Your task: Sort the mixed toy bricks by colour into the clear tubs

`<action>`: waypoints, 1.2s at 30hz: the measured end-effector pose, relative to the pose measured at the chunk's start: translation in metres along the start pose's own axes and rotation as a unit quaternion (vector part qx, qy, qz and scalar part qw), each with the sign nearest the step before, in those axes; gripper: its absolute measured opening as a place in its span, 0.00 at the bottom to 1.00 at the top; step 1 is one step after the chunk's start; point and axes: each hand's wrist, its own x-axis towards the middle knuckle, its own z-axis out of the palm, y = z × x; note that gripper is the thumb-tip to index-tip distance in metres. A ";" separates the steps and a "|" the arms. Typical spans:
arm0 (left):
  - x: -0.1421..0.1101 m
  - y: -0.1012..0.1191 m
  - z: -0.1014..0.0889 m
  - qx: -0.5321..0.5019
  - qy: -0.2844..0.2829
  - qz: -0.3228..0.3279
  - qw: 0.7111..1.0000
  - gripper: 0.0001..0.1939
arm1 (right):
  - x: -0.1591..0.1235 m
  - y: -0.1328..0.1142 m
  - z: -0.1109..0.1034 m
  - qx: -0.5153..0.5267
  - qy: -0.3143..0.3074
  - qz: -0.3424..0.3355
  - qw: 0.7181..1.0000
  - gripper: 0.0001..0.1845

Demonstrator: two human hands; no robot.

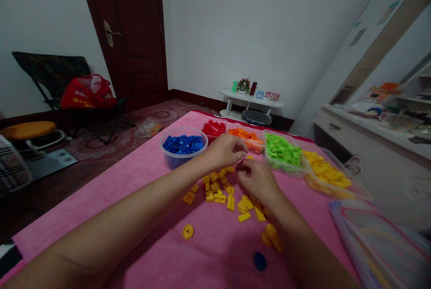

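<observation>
Both hands are close together over loose yellow toy bricks (218, 197) on the pink cloth. My left hand (225, 150) has its fingers curled inward, just in front of the red and orange containers. Facing it, my right hand (257, 179) is closed, thumb and fingers pressed together. Whatever is between the fingers of either hand is hidden. A bit of yellow brick (249, 157) shows just behind the hands. Nearer to me lie a yellow round piece (187, 231), a blue round piece (260, 261) and a few yellow pieces (272, 237) beside my right forearm.
A round tub of blue bricks (183, 145) stands at left. Behind are boxes of red bricks (214, 128), orange bricks (247, 136), green bricks (283, 150) and yellow bricks (326, 170). Clear plastic lids (380, 244) lie at the right edge.
</observation>
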 end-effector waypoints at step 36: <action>-0.082 -0.026 -0.005 0.203 -0.191 -0.026 0.960 0.13 | -0.004 0.015 -0.003 -0.166 -0.045 0.049 0.984 0.14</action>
